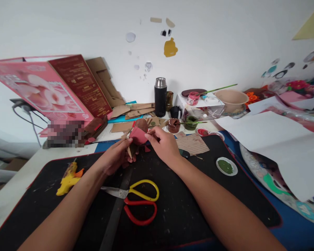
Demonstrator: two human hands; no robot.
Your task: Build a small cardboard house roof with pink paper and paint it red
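My left hand (pixel 116 157) and my right hand (pixel 164 144) meet over the far part of a black mat (pixel 188 209). Between them is a small pink and brown cardboard craft piece (pixel 138 134). Fingers of my left hand curl round its lower part. Thumb and fingers of my right hand pinch its right edge. Below my hands lie scissors (pixel 136 198) with one yellow and one red handle, blades pointing left. A dark ruler (pixel 117 209) runs under them.
A yellow glue gun (pixel 69 176) lies at the mat's left. A lid of green paint (pixel 226 166) sits at right, corrugated card (pixel 192 143) behind it. Paint pots (pixel 174 125), a black flask (pixel 160 97), a bowl (pixel 231 99), pink boxes (pixel 47 87) and white paper (pixel 277 143) crowd the back and right.
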